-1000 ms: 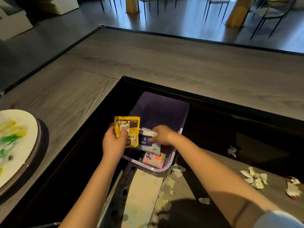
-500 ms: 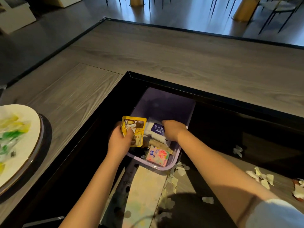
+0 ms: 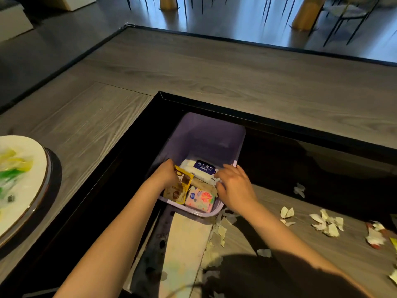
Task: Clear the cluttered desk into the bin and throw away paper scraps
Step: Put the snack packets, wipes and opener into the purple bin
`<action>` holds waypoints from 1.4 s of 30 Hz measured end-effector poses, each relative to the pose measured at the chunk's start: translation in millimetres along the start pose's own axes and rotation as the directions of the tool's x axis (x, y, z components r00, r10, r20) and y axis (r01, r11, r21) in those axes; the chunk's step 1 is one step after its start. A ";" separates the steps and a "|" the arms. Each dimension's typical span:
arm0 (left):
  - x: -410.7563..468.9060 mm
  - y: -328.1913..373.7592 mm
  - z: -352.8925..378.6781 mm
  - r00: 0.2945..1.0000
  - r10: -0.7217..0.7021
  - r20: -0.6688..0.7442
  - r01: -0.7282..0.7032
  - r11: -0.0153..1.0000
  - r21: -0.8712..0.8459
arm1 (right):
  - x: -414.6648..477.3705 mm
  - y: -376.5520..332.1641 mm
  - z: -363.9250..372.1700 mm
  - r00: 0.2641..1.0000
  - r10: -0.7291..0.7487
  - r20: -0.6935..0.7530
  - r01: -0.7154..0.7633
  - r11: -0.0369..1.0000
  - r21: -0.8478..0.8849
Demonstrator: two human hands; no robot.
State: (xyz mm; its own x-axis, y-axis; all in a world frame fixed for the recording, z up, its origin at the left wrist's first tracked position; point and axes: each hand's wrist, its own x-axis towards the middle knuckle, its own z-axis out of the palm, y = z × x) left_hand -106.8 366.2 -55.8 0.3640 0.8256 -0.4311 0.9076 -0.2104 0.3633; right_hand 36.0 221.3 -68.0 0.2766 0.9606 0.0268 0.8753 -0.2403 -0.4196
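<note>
My left hand (image 3: 166, 176) is curled around a yellow snack packet (image 3: 181, 186), gripping it by its far left edge. The hand and packet are low inside the near left part of a pale purple bin (image 3: 206, 136). My right hand (image 3: 234, 186) hangs over the bin's near right corner, fingers loosely spread and holding nothing. Its fingertips are just beside a white wipes pack (image 3: 203, 171) with a dark blue label. I cannot tell whether they touch it.

The wipes pack lies inside the bin, toward the far side. Nearer me, a pink flowered tissue pack (image 3: 200, 198) leans against the near wall, just right of the yellow packet. A brown item (image 3: 203, 185) sits between the two packs.

The bin stands in a dark recess with a black edge. Grey wood surface (image 3: 236, 82) stretches away to the left and far side. Torn paper scraps (image 3: 326, 224) are scattered on the nearer surface to the right. More scraps (image 3: 220, 232) lie close to the bin's near rim. At the right edge lies a red and white wrapper (image 3: 374, 236). On the left sits a white plate (image 3: 32, 203) holding blurred yellow and green things.
</note>
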 end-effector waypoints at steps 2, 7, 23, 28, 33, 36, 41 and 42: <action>3.7 -0.8 6.7 1.000 0.015 0.013 -0.017 0.991 0.132 | -0.9 0.6 0.7 0.999 0.007 0.040 -0.008 1.000 0.025; -0.9 4.6 14.9 0.981 0.184 -0.058 -0.123 0.830 0.545 | 0.5 -2.8 1.2 0.998 0.028 0.059 -0.029 0.999 0.029; -134.5 42.4 24.2 0.819 0.502 -0.277 -0.357 0.825 0.437 | -90.3 16.6 -51.8 0.983 0.083 -0.163 -0.080 0.996 0.029; -176.3 87.6 51.8 0.764 0.616 -0.195 -0.503 0.756 0.419 | -157.2 56.7 -68.8 0.965 0.198 -0.169 -0.199 0.980 0.017; -207.4 140.0 96.3 0.779 0.627 -0.023 -0.567 0.719 0.401 | -225.6 106.0 -83.5 0.939 0.326 -0.105 -0.328 0.945 0.000; -222.1 168.4 129.7 0.783 0.618 0.063 -0.583 0.696 0.419 | -265.2 137.0 -90.7 0.919 0.383 -0.094 -0.386 0.922 -0.019; -238.4 209.0 186.2 0.783 0.576 0.234 -0.617 0.675 0.405 | -328.0 192.5 -101.5 0.853 0.514 -0.096 -0.519 0.853 -0.045; -241.4 216.5 198.1 0.782 0.563 0.266 -0.621 0.670 0.408 | -339.1 204.1 -103.1 0.836 0.542 -0.088 -0.547 0.836 -0.048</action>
State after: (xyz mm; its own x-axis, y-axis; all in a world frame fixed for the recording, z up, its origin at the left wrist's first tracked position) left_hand 43.3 17.7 -36.7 0.8517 0.3881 -0.3521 0.4671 -0.8669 0.1741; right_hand 161.8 -167.8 -69.2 0.7403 0.6605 -0.1250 0.5995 -0.7329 -0.3217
